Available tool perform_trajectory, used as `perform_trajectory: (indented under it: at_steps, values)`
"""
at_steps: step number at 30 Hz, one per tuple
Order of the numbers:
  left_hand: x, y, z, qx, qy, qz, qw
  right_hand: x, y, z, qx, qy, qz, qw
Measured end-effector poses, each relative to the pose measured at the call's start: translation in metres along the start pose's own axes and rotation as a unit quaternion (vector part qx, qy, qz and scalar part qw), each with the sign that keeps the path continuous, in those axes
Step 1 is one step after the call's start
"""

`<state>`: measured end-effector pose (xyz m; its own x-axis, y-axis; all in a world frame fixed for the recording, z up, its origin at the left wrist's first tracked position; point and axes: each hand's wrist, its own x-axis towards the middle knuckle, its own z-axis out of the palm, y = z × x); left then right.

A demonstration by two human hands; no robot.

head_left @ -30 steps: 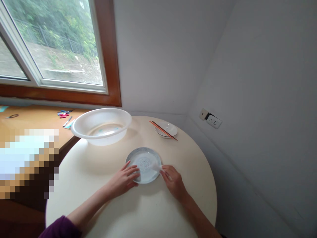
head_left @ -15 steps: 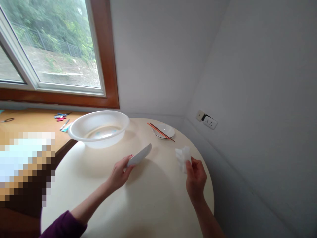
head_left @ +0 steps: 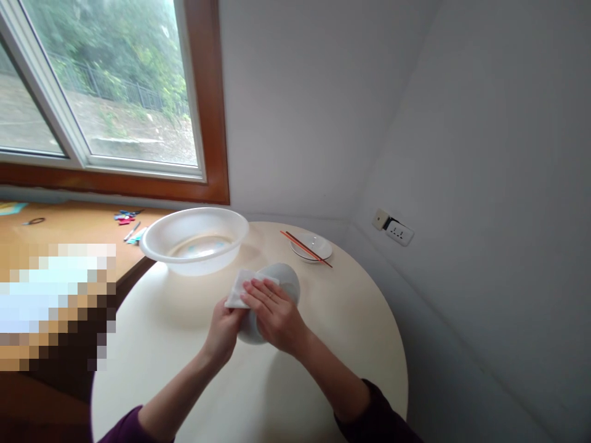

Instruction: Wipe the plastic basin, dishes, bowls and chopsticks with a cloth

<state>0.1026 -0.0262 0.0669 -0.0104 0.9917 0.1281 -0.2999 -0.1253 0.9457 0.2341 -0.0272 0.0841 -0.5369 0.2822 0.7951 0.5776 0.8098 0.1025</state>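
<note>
My left hand [head_left: 224,332] grips the left edge of a white plate [head_left: 290,280], held tilted above the round table. A white paper tissue [head_left: 239,290] lies over the plate's upper left part. Across it stretch the fingers of my right hand [head_left: 277,317], which press the tissue against the plate. Both hands and the tissue hide much of the plate. Farther back, a pair of chopsticks [head_left: 307,249] rests slantwise across a small white dish [head_left: 323,246].
A large translucent basin [head_left: 196,264] stands at the back left of the cream table [head_left: 198,375]. On the wooden desk [head_left: 83,227] lie scissors [head_left: 34,221], a pen [head_left: 132,231] and small coloured items. A wall socket [head_left: 399,232] is at the right.
My right hand has moved left with the tissue and now presses it on the plate. The plate has turned to show its broad face. The view has shifted slightly.
</note>
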Motion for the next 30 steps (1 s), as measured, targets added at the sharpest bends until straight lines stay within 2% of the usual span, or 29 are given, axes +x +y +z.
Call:
perform_trajectory:
  at_steps: [2,5,8,10,13,15,17,20,22,25,27,30]
  values:
    - [-0.002,0.007,-0.002,-0.020,-0.009,-0.010,1.000,-0.005,0.008,0.002,-0.012,0.004,0.035,0.999]
    - [-0.002,0.015,-0.008,-0.063,-0.005,-0.057,0.996,-0.019,0.023,0.001,0.001,0.025,0.134,0.991]
    - [0.001,0.018,-0.012,-0.132,0.047,-0.095,0.986,-0.040,0.031,0.002,0.026,0.037,0.218,0.975]
    - [0.004,0.019,-0.012,-0.179,0.089,-0.109,0.974,-0.056,0.027,0.005,0.041,0.038,0.239,0.969]
    - [0.008,0.023,-0.008,-0.238,0.152,-0.145,0.948,-0.078,0.010,0.009,0.048,0.033,0.230,0.972]
    - [0.009,0.027,-0.005,-0.261,0.180,-0.169,0.933,-0.084,-0.005,0.011,0.041,0.019,0.198,0.979]
    - [0.009,0.028,-0.002,-0.268,0.181,-0.180,0.929,-0.083,-0.017,0.011,0.038,-0.007,0.149,0.988]
    - [0.007,0.023,-0.001,-0.262,0.163,-0.186,0.933,-0.065,-0.027,0.010,0.050,-0.045,0.090,0.994]
    - [0.004,0.016,-0.001,-0.259,0.143,-0.193,0.936,-0.048,-0.025,0.011,0.059,-0.061,0.084,0.993]
    - [0.000,0.010,-0.003,-0.254,0.110,-0.187,0.943,-0.028,-0.010,0.014,0.050,-0.065,0.107,0.991]
    - [-0.002,0.010,-0.005,-0.248,0.104,-0.177,0.947,-0.025,0.004,0.016,0.034,-0.061,0.128,0.989]
    - [-0.001,0.017,-0.010,-0.235,0.120,-0.167,0.950,-0.037,0.018,0.018,0.005,-0.056,0.165,0.985]
